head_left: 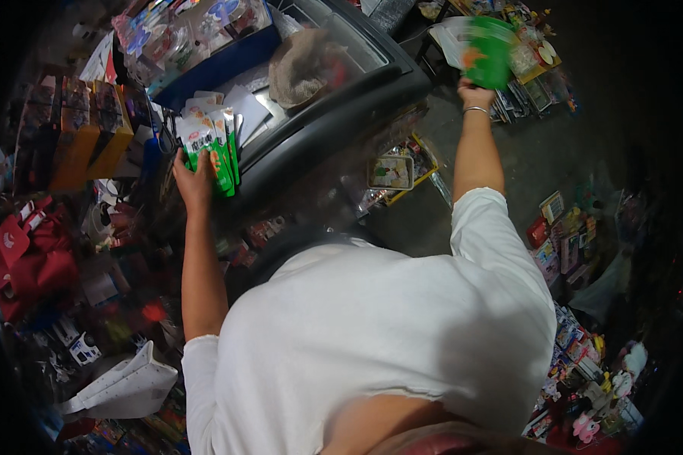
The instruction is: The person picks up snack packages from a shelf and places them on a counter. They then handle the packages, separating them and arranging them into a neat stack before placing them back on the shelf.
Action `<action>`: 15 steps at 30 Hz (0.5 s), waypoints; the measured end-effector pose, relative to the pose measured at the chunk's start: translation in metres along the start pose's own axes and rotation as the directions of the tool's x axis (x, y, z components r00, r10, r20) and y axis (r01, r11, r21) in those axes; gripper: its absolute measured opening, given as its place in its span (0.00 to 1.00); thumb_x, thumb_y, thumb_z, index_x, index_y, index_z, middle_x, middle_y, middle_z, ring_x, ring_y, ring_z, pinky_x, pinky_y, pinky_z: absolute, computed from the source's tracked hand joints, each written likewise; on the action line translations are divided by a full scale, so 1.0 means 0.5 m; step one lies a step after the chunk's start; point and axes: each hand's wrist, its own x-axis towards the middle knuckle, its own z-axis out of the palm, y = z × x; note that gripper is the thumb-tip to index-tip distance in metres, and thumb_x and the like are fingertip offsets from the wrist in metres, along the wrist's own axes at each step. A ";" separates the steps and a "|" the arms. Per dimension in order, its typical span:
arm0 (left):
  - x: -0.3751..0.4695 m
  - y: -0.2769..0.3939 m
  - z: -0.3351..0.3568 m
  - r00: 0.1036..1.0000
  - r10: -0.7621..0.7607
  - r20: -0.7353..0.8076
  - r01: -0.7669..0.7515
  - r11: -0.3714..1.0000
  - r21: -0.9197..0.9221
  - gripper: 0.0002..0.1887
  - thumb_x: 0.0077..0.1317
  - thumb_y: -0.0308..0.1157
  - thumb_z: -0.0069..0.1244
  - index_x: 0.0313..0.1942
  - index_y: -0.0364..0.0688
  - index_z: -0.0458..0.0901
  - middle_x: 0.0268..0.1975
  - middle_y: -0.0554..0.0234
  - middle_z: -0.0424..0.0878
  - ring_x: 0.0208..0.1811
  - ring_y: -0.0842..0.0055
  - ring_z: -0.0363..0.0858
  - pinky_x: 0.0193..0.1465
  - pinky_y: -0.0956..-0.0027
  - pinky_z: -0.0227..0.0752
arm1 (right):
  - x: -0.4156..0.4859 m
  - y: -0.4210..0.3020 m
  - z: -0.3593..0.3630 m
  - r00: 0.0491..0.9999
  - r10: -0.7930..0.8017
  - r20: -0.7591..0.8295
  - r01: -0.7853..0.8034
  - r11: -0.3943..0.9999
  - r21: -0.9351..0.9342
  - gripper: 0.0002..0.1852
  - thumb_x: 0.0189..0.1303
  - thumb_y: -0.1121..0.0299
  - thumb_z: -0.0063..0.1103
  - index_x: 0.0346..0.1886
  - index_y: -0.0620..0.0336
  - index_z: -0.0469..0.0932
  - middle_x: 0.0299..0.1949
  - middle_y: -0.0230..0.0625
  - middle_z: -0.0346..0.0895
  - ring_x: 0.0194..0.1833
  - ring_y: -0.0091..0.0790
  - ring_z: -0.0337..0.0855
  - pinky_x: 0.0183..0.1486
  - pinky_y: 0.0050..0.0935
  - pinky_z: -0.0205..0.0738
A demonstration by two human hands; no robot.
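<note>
Several green-and-white snack packets (225,149) are fanned out in the grip of my left hand (195,181), with the thumb across their lower front. They rest over the dark rim at the near left of a glass-topped freezer (341,111). My right hand (476,95) is stretched out far to the right. It grips the bottom of a green container (488,52) with an orange patch, blurred so that I cannot tell whether it is a box or a tub. A bracelet circles my right wrist.
A blue box (222,65) of clear-wrapped goods and a brown cloth bag (297,68) lie on the freezer. Yellow-sided cartons (82,133) stand at left, above a red bag (31,259). A yellow-edged rack (410,187) sits low beyond the freezer. Small toys (600,392) crowd the lower right.
</note>
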 end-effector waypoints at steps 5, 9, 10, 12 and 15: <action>-0.007 0.014 0.006 0.999 0.004 -0.052 0.000 0.996 0.086 0.33 0.60 0.43 0.58 0.59 0.31 0.68 0.57 0.40 0.69 0.60 0.54 0.68 0.62 0.61 0.62 | -0.060 0.109 0.033 0.962 -0.254 -0.096 0.150 0.792 -0.592 0.13 0.65 0.55 0.45 0.41 0.50 0.75 0.41 0.34 0.77 0.37 0.36 0.75 0.30 0.40 0.68; -0.008 0.014 0.027 0.974 0.182 -0.135 -0.165 0.978 0.126 0.30 0.62 0.42 0.57 0.58 0.32 0.69 0.57 0.42 0.67 0.62 0.54 0.64 0.65 0.60 0.58 | -0.132 0.081 0.078 0.909 -0.339 0.242 0.403 0.860 -0.313 0.28 0.68 0.46 0.43 0.52 0.64 0.74 0.50 0.40 0.77 0.49 0.43 0.78 0.52 0.43 0.73; -0.008 0.013 0.030 0.964 0.210 -0.162 -0.190 0.973 0.131 0.29 0.62 0.42 0.56 0.58 0.32 0.69 0.57 0.42 0.67 0.62 0.54 0.64 0.65 0.60 0.57 | -0.156 0.065 0.093 0.867 -0.335 0.368 0.448 0.846 -0.287 0.30 0.70 0.46 0.41 0.53 0.68 0.73 0.50 0.42 0.77 0.47 0.42 0.79 0.53 0.40 0.73; -0.011 0.017 0.029 0.955 0.248 -0.163 -0.214 0.956 0.199 0.28 0.62 0.41 0.55 0.58 0.33 0.70 0.60 0.43 0.66 0.63 0.55 0.63 0.67 0.57 0.53 | -0.212 0.037 0.129 0.654 -0.523 0.547 0.752 0.528 -0.394 0.30 0.70 0.47 0.43 0.48 0.73 0.75 0.46 0.40 0.78 0.44 0.35 0.79 0.50 0.33 0.73; -0.029 0.051 0.021 0.909 0.383 -0.163 -0.314 0.888 0.335 0.27 0.62 0.41 0.54 0.58 0.35 0.71 0.61 0.45 0.65 0.64 0.55 0.62 0.66 0.54 0.51 | -0.315 -0.032 0.216 0.506 -0.348 0.790 0.805 -0.139 -0.577 0.22 0.67 0.53 0.48 0.45 0.67 0.78 0.35 0.35 0.81 0.36 0.31 0.80 0.39 0.30 0.72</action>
